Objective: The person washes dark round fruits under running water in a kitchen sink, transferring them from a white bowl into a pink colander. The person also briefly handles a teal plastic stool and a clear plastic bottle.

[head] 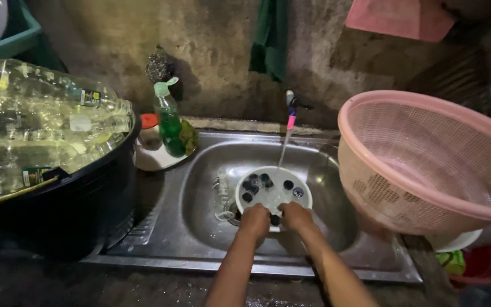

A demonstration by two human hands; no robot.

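**Operator:** Both hands are down in the sink from my head view. My left hand (255,218) is curled over the near rim of the white bowl (273,190), fingers folded, gripping that edge. My right hand (295,216) sits just beside it, also closed on the near rim, knuckles up. The two hands almost touch each other.

**Observer:** And where does the bowl lie relative to them?

**Operator:** Directly beyond my fingers, in the middle of the steel sink (200,170). It holds water and several small dark round pieces (255,184). I cannot tell what they are. A thin stream from the tap (290,106) falls into the bowl's far side.

**Observer:** Anything else close by?

**Operator:** A clear glass (223,196) lies in the basin just left of the bowl. On the left corner of the sink stands a bottle of green liquid (169,122) on a plate (153,159). Further left, a black tub (75,193) is heaped with clear plastic bottles (35,131). To my right, a pink mesh basket (427,156) is tilted toward me, well apart from the hands.
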